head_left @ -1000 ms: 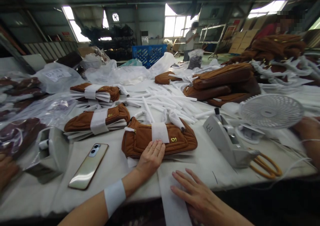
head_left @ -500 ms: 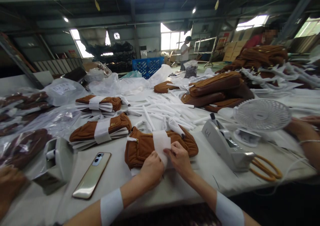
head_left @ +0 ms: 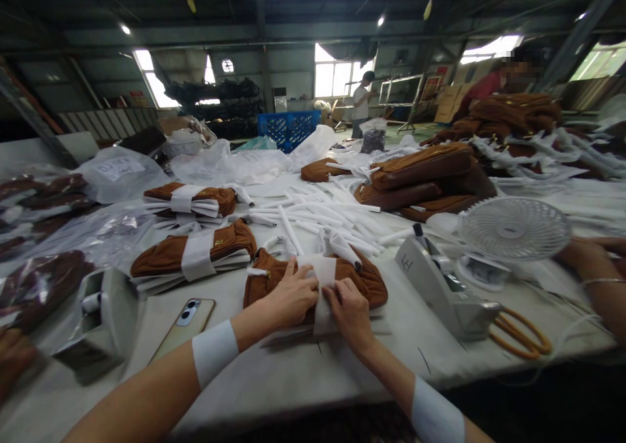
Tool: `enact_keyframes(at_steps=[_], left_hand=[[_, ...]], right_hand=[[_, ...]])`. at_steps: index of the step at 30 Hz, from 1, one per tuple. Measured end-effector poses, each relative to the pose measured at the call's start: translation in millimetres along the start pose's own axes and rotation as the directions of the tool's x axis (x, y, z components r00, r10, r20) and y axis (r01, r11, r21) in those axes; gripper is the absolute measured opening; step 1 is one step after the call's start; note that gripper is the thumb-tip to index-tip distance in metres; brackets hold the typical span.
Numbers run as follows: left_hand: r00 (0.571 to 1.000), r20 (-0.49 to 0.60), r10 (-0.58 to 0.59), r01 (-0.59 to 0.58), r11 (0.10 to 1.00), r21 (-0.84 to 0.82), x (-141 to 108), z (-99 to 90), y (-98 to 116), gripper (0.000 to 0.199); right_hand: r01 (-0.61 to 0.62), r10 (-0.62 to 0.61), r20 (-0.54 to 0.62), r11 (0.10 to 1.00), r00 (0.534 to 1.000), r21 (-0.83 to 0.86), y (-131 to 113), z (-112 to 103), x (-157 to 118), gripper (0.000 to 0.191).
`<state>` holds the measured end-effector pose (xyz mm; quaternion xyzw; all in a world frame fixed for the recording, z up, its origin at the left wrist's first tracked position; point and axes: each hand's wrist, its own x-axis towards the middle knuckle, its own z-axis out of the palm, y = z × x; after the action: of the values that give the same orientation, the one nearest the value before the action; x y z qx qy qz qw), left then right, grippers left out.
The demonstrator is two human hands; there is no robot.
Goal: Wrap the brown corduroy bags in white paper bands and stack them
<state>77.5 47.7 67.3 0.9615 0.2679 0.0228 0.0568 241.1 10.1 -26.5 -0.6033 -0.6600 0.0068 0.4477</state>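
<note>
A brown bag lies in front of me with a white paper band around its middle. My left hand rests on the bag and the band's left edge, its fingers apart. My right hand has its fingers pinched on the band's right side. Two more banded brown bags lie to the left. A phone is on the table, partly covered by my left forearm.
Tape dispensers stand at left and right. Orange-handled scissors and a white fan are at right. White rolls and stacked bags lie behind. Other people's hands show at both sides.
My left hand has moved up from the bag's lower edge onto its front, and its fingers have spread. The white band now hangs flatter over the front. My right hand stays near the band.
</note>
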Motion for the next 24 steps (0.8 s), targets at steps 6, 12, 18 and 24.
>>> enact_keyframes(at_steps=[6, 12, 18, 24], left_hand=[[0.980, -0.140, -0.144, 0.096, 0.949, -0.299, 5, 12.2, -29, 0.041], [0.982, -0.112, -0.155, 0.090, 0.891, -0.446, 14, 24.0, -41, 0.018], [0.966, -0.070, -0.247, 0.162, 0.799, -0.579, 20, 16.9, -63, 0.021], [0.869, -0.173, -0.463, 0.273, 0.740, -0.614, 29, 11.2, -56, 0.044]], right_hand=[[0.067, -0.066, -0.112, 0.998, 0.992, 0.007, 1, 4, -1, 0.029], [0.310, -0.313, -0.254, 0.949, 0.915, -0.052, 1, 4, 0, 0.021], [0.660, -0.657, 0.064, 0.742, 0.751, -0.118, 12, -2, 5, 0.035], [0.610, -0.552, 0.326, 0.786, 0.767, -0.105, 11, -4, 12, 0.047]])
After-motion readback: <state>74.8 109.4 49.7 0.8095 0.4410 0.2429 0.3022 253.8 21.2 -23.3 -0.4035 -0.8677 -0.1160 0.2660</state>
